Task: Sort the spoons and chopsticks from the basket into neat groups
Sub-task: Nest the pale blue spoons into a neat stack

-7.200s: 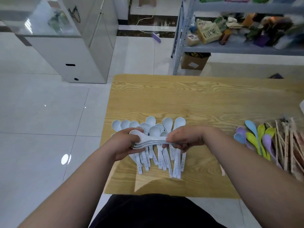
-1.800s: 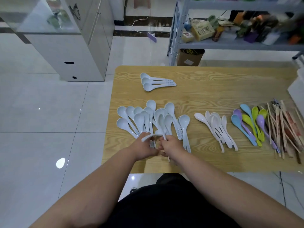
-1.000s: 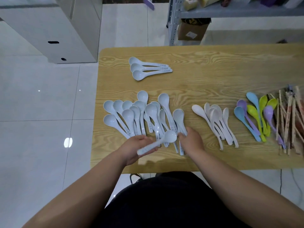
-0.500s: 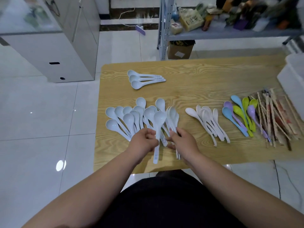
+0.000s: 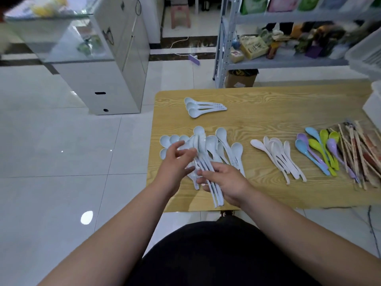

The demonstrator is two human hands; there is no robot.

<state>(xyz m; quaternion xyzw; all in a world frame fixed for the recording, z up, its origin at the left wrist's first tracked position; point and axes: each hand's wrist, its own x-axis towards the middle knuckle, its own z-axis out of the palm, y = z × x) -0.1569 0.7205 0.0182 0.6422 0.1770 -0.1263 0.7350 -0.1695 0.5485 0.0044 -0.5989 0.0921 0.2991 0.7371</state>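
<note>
now, right hand (image 5: 225,182) tight around a bunch of pale blue spoons (image 5: 199,142), left hand (image 5: 175,165) slack and spread above them

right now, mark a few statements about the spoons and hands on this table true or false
1. The right hand grips a bundle of pale blue spoons by the handles. True.
2. The three pale blue spoons set apart lie at the near edge of the table. False: they lie toward the far side, beyond the pale blue pile.
3. The chopsticks lie right of the coloured spoons. True.
4. The white spoons are mixed into the pale blue pile. False: they form their own group between that pile and the coloured spoons.
</note>
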